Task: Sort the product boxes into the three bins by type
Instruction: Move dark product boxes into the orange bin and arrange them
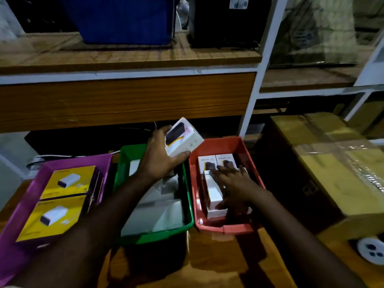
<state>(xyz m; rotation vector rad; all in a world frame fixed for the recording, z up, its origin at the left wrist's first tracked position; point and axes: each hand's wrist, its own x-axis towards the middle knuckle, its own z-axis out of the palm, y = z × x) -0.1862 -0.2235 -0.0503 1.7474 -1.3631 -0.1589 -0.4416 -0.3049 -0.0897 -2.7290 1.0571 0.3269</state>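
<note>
The left hand (160, 161) is clamped on a small white product box (182, 138), fingers over its far face and thumb under its near edge, holding it tilted in the air above the gap between the green bin (187, 222) and the red bin (226, 228). The right hand (234, 183) lies flat and spread, holding nothing, on the white boxes (214, 194) already packed in the red bin. Behind its fingertips two upright boxes printed "HALLEY" (217, 162) stand against the bin's far wall.

The three bins stand in a row along the table (218, 262), the purple bin (25, 200) toward its left edge with two yellow boxes (60, 202) showing a white device. The green bin in the middle holds pale flat packages, too blurred to name.

The held box shows a dark device with a yellow accent on white, which appears to match the red bin's stock, so the step in hand is probably placing it there. To do it well, the right hand should press the packed boxes toward the near wall to open a slot, then draw clear. The left hand should turn the box upright to match its neighbours' orientation and lower it straight into the gap, not drop it at an angle, since a tilted box would likely wedge on the others or sit proud of the rim.
</note>
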